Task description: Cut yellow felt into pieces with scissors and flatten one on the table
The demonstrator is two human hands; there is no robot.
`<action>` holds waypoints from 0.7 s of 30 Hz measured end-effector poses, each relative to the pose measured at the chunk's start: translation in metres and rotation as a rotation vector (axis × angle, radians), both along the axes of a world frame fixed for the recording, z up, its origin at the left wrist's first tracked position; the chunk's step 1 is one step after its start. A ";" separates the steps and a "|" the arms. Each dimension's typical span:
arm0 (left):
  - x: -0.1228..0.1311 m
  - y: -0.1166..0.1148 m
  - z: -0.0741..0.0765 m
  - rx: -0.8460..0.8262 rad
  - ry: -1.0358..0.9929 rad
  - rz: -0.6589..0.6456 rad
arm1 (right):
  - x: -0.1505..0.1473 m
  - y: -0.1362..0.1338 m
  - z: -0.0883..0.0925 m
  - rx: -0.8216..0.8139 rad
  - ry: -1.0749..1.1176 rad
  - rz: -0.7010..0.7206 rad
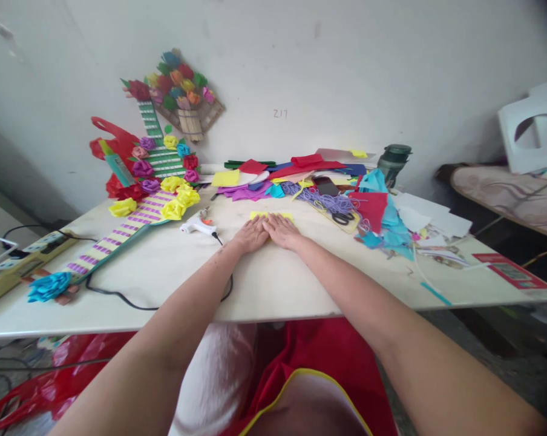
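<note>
Both of my hands lie flat, side by side, on a yellow sheet (258,214) on the white table (273,278). My left hand (252,234) rests palm down with its fingers stretched forward. Close against it, my right hand (281,231) is also palm down and flat. Only the far edge of the yellow sheet shows beyond the fingertips; the hands cover much of the rest. To the left of my left hand lies a white glue gun (198,225) with a black cord.
Paper-flower decorations (140,212) and a power strip (28,257) are at the left. Coloured sheets (250,175), purple yarn (321,198), black scissors (343,218) and a dark bottle (394,163) stretch along the back and right. Paper scraps (432,218) lie further right.
</note>
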State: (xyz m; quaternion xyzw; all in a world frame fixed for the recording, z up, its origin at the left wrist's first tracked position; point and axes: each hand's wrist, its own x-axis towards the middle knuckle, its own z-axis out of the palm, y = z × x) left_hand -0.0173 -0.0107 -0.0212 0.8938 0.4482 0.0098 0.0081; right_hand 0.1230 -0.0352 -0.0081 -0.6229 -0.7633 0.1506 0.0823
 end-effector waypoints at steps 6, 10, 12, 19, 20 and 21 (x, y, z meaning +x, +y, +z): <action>-0.001 0.001 0.000 -0.024 -0.064 0.061 | 0.001 0.002 -0.006 0.068 -0.064 0.031; 0.001 0.001 0.000 -0.021 -0.097 0.074 | 0.000 0.001 -0.009 0.087 -0.130 0.019; 0.003 -0.001 0.002 -0.011 -0.112 0.086 | -0.001 0.000 -0.009 0.083 -0.139 -0.002; 0.011 -0.007 0.015 0.032 -0.149 0.157 | -0.003 -0.004 -0.005 0.081 -0.131 -0.012; 0.013 -0.007 0.017 0.029 -0.157 0.191 | -0.003 -0.004 -0.004 0.083 -0.129 -0.010; 0.016 -0.007 0.019 0.029 -0.166 0.228 | -0.003 -0.004 -0.004 0.082 -0.128 -0.009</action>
